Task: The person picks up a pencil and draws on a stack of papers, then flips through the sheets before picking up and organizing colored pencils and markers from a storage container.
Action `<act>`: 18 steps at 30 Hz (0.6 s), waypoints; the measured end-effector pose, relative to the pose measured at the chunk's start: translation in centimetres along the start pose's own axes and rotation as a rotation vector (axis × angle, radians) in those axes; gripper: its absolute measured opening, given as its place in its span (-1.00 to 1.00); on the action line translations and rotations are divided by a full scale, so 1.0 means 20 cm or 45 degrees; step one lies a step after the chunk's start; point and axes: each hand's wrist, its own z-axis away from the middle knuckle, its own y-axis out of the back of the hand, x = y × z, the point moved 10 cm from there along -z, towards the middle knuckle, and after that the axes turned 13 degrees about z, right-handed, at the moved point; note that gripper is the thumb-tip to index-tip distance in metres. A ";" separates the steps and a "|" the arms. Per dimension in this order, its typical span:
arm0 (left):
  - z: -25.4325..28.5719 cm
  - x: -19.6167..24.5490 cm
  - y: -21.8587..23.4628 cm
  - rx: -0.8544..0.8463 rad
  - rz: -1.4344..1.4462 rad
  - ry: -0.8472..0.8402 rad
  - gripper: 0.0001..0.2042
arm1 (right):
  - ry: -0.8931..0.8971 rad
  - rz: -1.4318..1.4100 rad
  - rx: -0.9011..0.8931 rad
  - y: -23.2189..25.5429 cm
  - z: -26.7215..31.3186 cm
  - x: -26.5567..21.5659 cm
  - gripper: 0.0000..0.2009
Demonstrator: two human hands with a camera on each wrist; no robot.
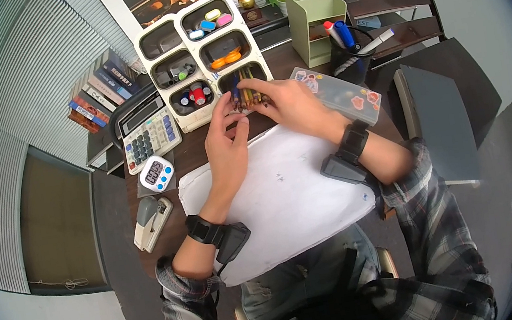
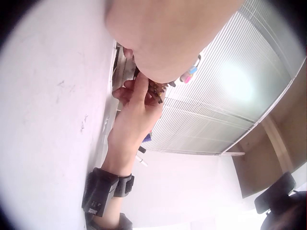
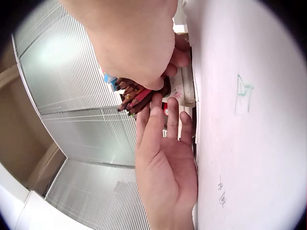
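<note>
A bundle of coloured pencils (image 1: 249, 94) stands at the lower right compartment of the white organizer (image 1: 195, 57), points turned up in the right wrist view. My right hand (image 1: 302, 106) grips the bundle from the right, thumb and fingers curled round it. My left hand (image 1: 227, 143) is on the other side, its fingers fairly straight and its fingertips right at the pencils (image 3: 136, 98). In the left wrist view, the near hand partly hides the pencils (image 2: 156, 91). The pencils' lower ends are hidden by the hands.
Other organizer compartments hold erasers, an orange item (image 1: 226, 59) and a red roll (image 1: 198, 94). A calculator (image 1: 151, 138), timer (image 1: 157, 173) and stapler (image 1: 152, 223) lie left. White paper (image 1: 288, 201) covers the desk front. A clear case (image 1: 342, 97) and pen cup (image 1: 346, 59) stand right.
</note>
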 end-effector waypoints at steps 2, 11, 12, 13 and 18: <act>0.00 -0.01 0.00 -0.014 -0.011 -0.005 -0.49 | 0.011 -0.013 0.015 0.00 0.00 -0.01 -0.52; 0.00 -0.01 -0.02 -0.062 -0.001 0.031 -0.48 | -0.011 -0.143 -0.023 -0.03 -0.01 0.01 -0.51; 0.00 -0.01 -0.02 -0.063 0.000 0.031 -0.48 | -0.012 -0.143 -0.022 -0.03 0.00 0.02 -0.51; 0.00 -0.01 -0.02 -0.060 -0.008 0.027 -0.48 | -0.026 -0.140 -0.030 -0.03 0.00 0.02 -0.52; 0.00 0.01 -0.01 -0.037 0.025 0.032 -0.47 | -0.056 -0.159 -0.016 -0.03 -0.01 0.03 -0.56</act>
